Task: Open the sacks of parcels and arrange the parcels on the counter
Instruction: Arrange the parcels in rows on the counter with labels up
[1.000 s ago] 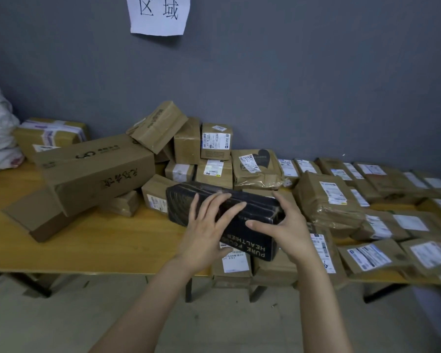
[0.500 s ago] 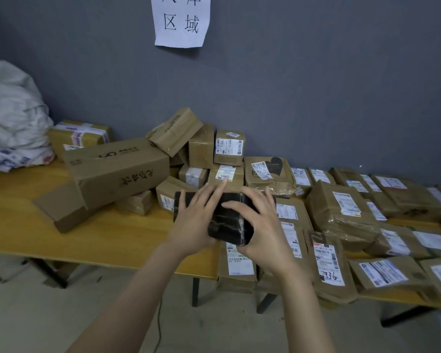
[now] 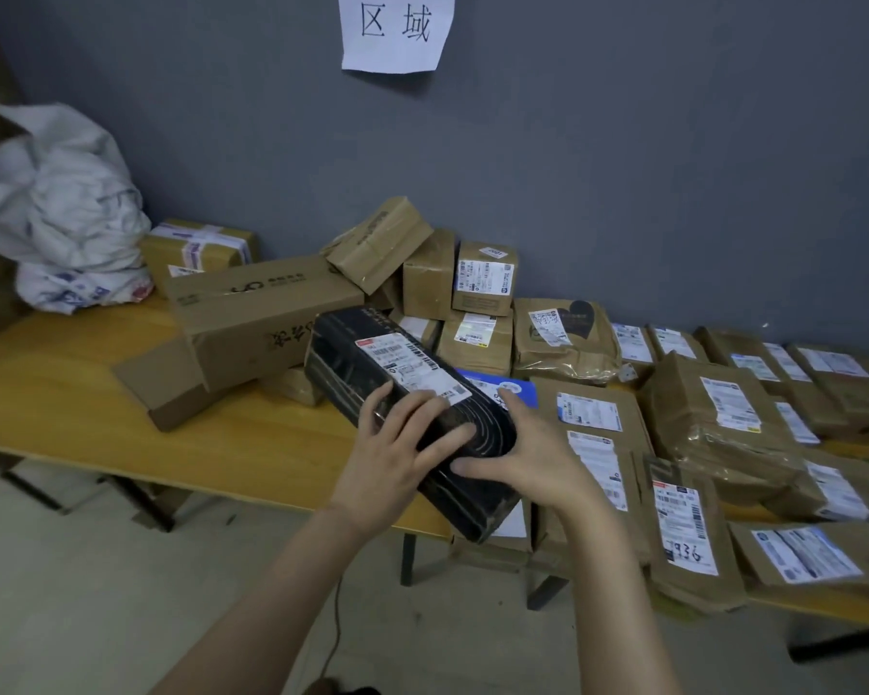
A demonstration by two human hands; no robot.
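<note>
A long black parcel [image 3: 372, 363] with a white shipping label on top is held over the front edge of the wooden counter [image 3: 71, 393], its far end pointing back left. My left hand [image 3: 392, 453] grips its near left side with fingers laid over the top. On the near right side, my right hand [image 3: 528, 453] grips it with the thumb across the end. Brown cardboard parcels [image 3: 482, 278] are piled behind it. Flat brown parcels [image 3: 723, 408] with labels cover the counter to the right. A white sack [image 3: 66, 213] lies crumpled at the far left.
A large brown carton [image 3: 252, 318] lies left of the black parcel, with a smaller flat box under it. A paper sign [image 3: 395, 30] hangs on the grey wall. Bare counter shows at the front left. Table legs and grey floor lie below.
Both hands have turned the black parcel from crosswise, through end-on, to lengthwise with its label face up. The view has shifted left, so the white sack shows more.
</note>
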